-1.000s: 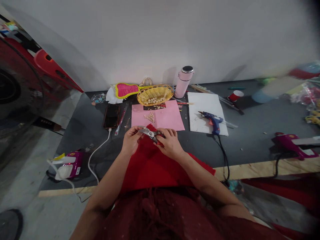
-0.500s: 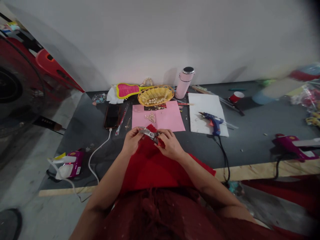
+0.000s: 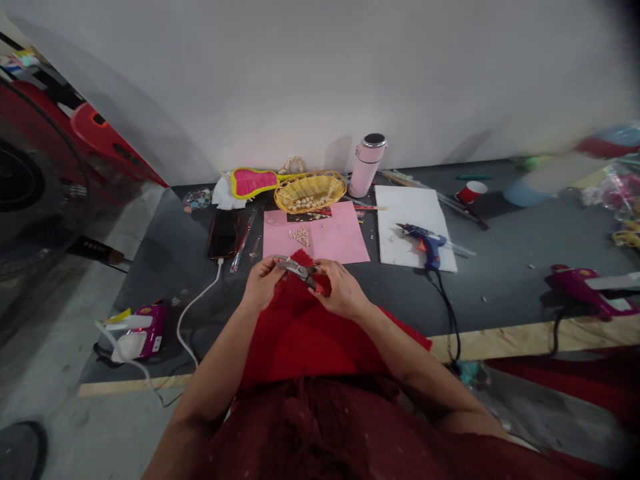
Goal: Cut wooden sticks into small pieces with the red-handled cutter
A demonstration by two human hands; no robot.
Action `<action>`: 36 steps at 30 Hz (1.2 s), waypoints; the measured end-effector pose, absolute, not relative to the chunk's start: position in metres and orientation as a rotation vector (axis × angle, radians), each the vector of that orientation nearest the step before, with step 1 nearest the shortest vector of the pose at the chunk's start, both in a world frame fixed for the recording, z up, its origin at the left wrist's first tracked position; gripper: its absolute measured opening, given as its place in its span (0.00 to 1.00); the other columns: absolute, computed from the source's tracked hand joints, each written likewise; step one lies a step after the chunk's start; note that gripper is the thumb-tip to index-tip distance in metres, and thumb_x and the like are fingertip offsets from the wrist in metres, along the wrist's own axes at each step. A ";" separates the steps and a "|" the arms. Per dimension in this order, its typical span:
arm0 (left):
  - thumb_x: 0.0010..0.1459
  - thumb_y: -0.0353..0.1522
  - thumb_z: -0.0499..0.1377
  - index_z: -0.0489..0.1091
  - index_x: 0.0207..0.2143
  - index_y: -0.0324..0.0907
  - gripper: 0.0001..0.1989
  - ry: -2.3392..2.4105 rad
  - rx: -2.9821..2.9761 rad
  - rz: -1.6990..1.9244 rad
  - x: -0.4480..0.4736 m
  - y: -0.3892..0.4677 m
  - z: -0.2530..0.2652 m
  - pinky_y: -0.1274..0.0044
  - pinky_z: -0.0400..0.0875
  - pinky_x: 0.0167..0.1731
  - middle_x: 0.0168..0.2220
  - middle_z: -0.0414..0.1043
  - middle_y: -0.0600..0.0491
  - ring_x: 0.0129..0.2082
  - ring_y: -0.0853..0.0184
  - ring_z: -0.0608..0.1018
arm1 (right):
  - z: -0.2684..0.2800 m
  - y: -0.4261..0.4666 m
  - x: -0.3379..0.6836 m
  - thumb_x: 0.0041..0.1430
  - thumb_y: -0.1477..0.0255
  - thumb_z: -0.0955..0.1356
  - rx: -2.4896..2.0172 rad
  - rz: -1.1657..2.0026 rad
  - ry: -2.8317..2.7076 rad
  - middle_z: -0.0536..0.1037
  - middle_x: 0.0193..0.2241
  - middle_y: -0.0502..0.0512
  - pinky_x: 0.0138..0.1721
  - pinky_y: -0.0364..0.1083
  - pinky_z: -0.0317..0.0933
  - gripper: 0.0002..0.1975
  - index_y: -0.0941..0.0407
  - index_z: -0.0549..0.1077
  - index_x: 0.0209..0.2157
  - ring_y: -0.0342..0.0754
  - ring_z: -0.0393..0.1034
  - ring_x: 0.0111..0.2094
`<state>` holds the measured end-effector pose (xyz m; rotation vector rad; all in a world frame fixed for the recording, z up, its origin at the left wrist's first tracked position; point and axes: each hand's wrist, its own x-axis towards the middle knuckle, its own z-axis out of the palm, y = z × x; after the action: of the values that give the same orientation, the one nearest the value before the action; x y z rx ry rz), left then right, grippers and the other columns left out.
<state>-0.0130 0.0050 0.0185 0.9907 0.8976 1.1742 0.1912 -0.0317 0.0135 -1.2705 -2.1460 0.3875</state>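
Note:
My right hand [image 3: 343, 290] is closed around red-handled pliers [image 3: 300, 269], with their silver jaws pointing left. The fingers of my left hand [image 3: 263, 283] are pinched together at the jaw tips; whatever lies between them is too small to make out. Both hands are above a red cloth [image 3: 313, 340] spread over the table edge and my lap. Just beyond them, a pile of small pale pieces [image 3: 300, 235] rests on a pink paper sheet [image 3: 340, 243]. A yellow wicker basket [image 3: 287, 199] behind it holds more pale pieces.
A blue glue gun [image 3: 427, 241] lies on a white board [image 3: 393, 250] to the right. A pink flask [image 3: 365, 170] stands near the wall. At left are a phone [image 3: 225, 233] with a white cable and a purple power strip [image 3: 155, 327]. Another person's arm [image 3: 557, 177] reaches in at right.
The pliers have tilted slightly in my right hand, and more of the red handle shows. Both hands stay in nearly the same place.

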 end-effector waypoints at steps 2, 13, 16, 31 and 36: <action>0.48 0.37 0.67 0.73 0.29 0.39 0.11 0.909 1.020 1.190 -0.013 0.005 0.017 0.81 0.63 0.27 0.25 0.71 0.55 0.24 0.74 0.69 | 0.013 -0.032 0.191 0.54 0.70 0.67 -1.304 0.369 -2.149 0.69 0.51 0.65 0.52 0.56 0.61 0.28 0.59 0.58 0.56 0.56 0.65 0.51; 0.51 0.36 0.65 0.73 0.30 0.39 0.08 0.948 1.140 1.201 -0.013 0.001 0.018 0.82 0.63 0.28 0.26 0.71 0.56 0.25 0.74 0.69 | 0.021 -0.035 0.193 0.52 0.68 0.67 -1.411 0.341 -2.202 0.73 0.46 0.63 0.49 0.55 0.62 0.24 0.58 0.63 0.52 0.56 0.66 0.47; 0.48 0.35 0.67 0.73 0.30 0.39 0.09 0.932 1.124 1.229 -0.012 0.000 0.022 0.81 0.65 0.30 0.28 0.73 0.54 0.27 0.73 0.71 | 0.022 -0.036 0.192 0.52 0.68 0.67 -1.419 0.341 -2.202 0.73 0.46 0.63 0.49 0.54 0.62 0.24 0.59 0.64 0.51 0.56 0.67 0.46; 0.50 0.35 0.64 0.74 0.30 0.39 0.07 1.083 1.310 1.281 -0.007 -0.006 0.031 0.79 0.69 0.33 0.30 0.75 0.53 0.30 0.70 0.74 | 0.027 -0.041 0.190 0.49 0.73 0.65 -1.445 0.383 -2.195 0.74 0.45 0.62 0.47 0.53 0.64 0.23 0.58 0.64 0.50 0.54 0.69 0.44; 0.50 0.35 0.64 0.74 0.30 0.39 0.08 1.095 1.315 1.289 -0.007 -0.007 0.032 0.79 0.69 0.33 0.30 0.75 0.52 0.30 0.70 0.75 | 0.025 -0.040 0.191 0.51 0.71 0.65 -1.451 0.376 -2.207 0.74 0.45 0.63 0.47 0.51 0.63 0.22 0.59 0.65 0.50 0.54 0.68 0.44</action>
<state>-0.0074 -0.0068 0.0316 1.3155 1.0955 1.2892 0.1909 -0.0404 0.0253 -1.4505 -2.2070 0.3760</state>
